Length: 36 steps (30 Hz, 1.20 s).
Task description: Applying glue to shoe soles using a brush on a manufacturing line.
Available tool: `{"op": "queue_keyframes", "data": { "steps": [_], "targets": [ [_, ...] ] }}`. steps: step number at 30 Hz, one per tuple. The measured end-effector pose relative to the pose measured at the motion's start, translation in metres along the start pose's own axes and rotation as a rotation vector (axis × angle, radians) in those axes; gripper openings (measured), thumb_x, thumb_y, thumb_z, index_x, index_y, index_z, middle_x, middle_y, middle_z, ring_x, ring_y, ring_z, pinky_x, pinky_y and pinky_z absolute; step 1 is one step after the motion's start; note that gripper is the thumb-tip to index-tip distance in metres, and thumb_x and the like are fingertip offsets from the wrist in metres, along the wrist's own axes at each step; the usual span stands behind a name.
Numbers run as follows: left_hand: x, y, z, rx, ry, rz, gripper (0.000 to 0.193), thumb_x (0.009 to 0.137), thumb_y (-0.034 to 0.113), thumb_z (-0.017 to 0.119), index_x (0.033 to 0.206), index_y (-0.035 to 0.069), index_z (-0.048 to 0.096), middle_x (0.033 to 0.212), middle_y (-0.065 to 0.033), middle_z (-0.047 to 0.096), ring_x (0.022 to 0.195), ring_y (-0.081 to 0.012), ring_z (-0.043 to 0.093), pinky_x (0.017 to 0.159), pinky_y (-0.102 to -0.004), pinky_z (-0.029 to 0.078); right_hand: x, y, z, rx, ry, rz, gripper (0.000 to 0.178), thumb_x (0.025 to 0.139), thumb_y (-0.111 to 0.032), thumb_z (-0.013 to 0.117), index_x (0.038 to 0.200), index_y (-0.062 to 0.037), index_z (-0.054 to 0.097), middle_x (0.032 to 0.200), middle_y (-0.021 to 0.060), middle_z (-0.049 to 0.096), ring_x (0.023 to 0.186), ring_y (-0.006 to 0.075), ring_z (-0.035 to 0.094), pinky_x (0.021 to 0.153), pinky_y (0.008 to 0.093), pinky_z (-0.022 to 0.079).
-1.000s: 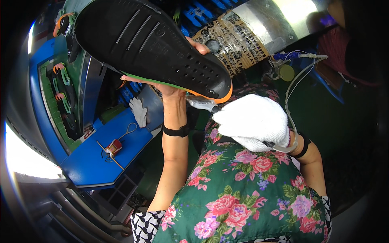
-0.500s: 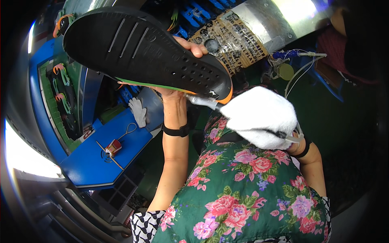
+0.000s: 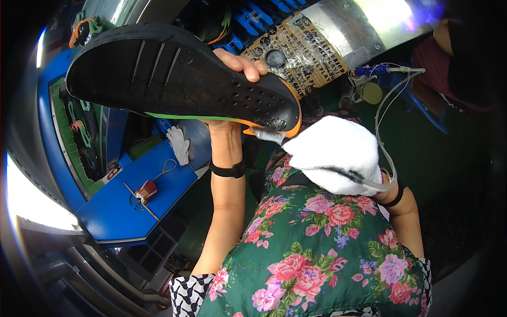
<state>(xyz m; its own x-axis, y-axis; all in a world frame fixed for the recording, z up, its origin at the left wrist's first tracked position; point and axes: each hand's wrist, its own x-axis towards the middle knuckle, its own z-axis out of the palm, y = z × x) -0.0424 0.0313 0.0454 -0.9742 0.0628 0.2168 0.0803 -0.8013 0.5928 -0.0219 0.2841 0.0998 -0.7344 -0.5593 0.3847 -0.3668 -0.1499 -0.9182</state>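
The left hand (image 3: 240,64) curls partly closed around a black shoe sole; the right hand (image 3: 383,195) is mostly hidden, its finger closure impossible to tell. A blue table (image 3: 108,219) stands at left. The sole (image 3: 174,79) is raised above the left forearm. White cloth (image 3: 332,153) covers the right hand. A slim tool (image 3: 270,136) protrudes, meeting the sole's orange edge.

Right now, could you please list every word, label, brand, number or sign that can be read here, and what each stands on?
Brown, shiny-surfaced wrapping on the silvery metal surface: rows of black capitals, partly legible, but I won't copy the wording.
Black, orange-and-green-edged shoe sole: faint small marks, too unclear to read.
Red-and-white packet on the blue table: any print is too small to read.
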Motion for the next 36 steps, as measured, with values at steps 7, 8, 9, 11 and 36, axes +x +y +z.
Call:
{"op": "queue_keyframes", "data": {
  "steps": [7,8,9,11,36],
  "targets": [
    [-0.001,0.000,0.002,-0.068,-0.023,0.014,0.054,0.099,0.044,0.067,0.119,-0.006,0.062,0.102,-0.0249,0.071,0.103,-0.0359,0.070,0.108,-0.0467,0.050,-0.001,0.001,-0.007,0.039,0.079,0.071,0.022,0.074,0.002,0.083,0.095,-0.0031,0.080,0.096,0.0121,0.078,0.082,0.0264,0.075,0.072,0.0355,0.060],
    [-0.002,0.000,0.001,-0.068,-0.023,0.014,0.054,0.099,0.044,0.067,0.119,-0.006,0.062,0.102,-0.0249,0.071,0.103,-0.0359,0.070,0.108,-0.0467,0.050,-0.001,-0.002,-0.007,0.025,0.068,0.087,0.023,0.074,0.002,0.083,0.096,-0.0039,0.080,0.096,0.0115,0.078,0.083,0.0264,0.075,0.072,0.0354,0.060],
    [-0.004,0.000,0.000,-0.042,-0.002,0.005,0.053,0.099,0.044,0.067,0.119,-0.006,0.062,0.102,-0.0251,0.071,0.102,-0.0361,0.070,0.108,-0.0468,0.049,-0.001,-0.004,-0.006,0.011,0.058,0.102,0.023,0.074,0.002,0.083,0.096,-0.0048,0.080,0.096,0.0109,0.078,0.083,0.0263,0.075,0.072,0.0353,0.060],
    [-0.003,-0.001,0.000,-0.018,0.019,-0.006,0.053,0.100,0.044,0.066,0.119,-0.006,0.062,0.102,-0.0254,0.071,0.102,-0.0363,0.071,0.108,-0.0470,0.049,0.000,-0.003,-0.007,-0.014,0.034,0.047,0.025,0.074,0.002,0.083,0.098,-0.0060,0.080,0.097,0.0103,0.079,0.084,0.0263,0.075,0.072,0.0352,0.060],
    [0.006,-0.007,-0.013,0.137,-0.061,-0.083,0.075,0.092,0.065,0.064,0.116,-0.005,0.062,0.103,-0.0210,0.067,0.102,-0.0361,0.069,0.102,-0.0503,0.049,-0.002,0.010,-0.010,-0.095,0.005,0.030,0.024,0.075,0.001,0.080,0.097,-0.0083,0.080,0.097,0.0086,0.079,0.083,0.0256,0.074,0.073,0.0348,0.060]
  ]
}}
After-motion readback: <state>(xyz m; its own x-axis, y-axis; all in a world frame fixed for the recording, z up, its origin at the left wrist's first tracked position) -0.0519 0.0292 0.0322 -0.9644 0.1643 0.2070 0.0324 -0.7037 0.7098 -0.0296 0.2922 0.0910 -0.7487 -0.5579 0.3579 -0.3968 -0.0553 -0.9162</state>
